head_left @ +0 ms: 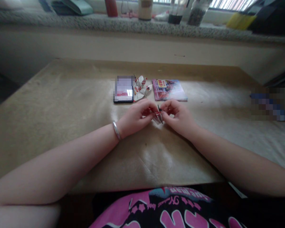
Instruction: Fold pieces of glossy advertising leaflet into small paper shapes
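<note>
Both hands meet at the middle of a table covered in brown paper (61, 104). My left hand (136, 117), with a silver bangle at the wrist, and my right hand (178, 117) pinch a small folded piece of printed paper (158, 114) between their fingertips, just above the table. Behind the hands lie several small folded paper pieces (141, 88), a phone (123, 89) to their left and a stack of printed leaflets (169, 90) to their right.
A stone window ledge (123, 25) runs along the back, carrying jars, a red bottle (111, 8) and a yellow item (241, 20). A blurred blue object (273, 104) lies at the table's right edge. My pink and black shirt (166, 209) shows at the bottom.
</note>
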